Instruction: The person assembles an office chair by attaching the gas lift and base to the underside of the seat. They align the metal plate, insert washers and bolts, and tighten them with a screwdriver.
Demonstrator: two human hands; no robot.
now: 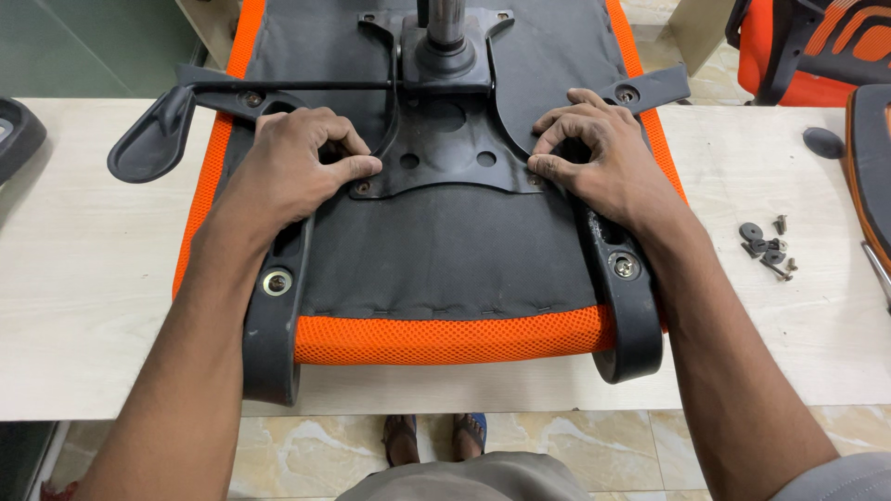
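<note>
Upturned orange chair seat (445, 339), left hand (297, 162) and right hand (599, 158) pinching corner screws of mounting plate (445, 153)

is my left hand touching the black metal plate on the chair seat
Touching. The head view shows the left hand with thumb and finger pinched on the corner of the black metal plate.

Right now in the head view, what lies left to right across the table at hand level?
Black lever paddle → left hand → metal mounting plate → right hand → loose screws and washers.
</note>
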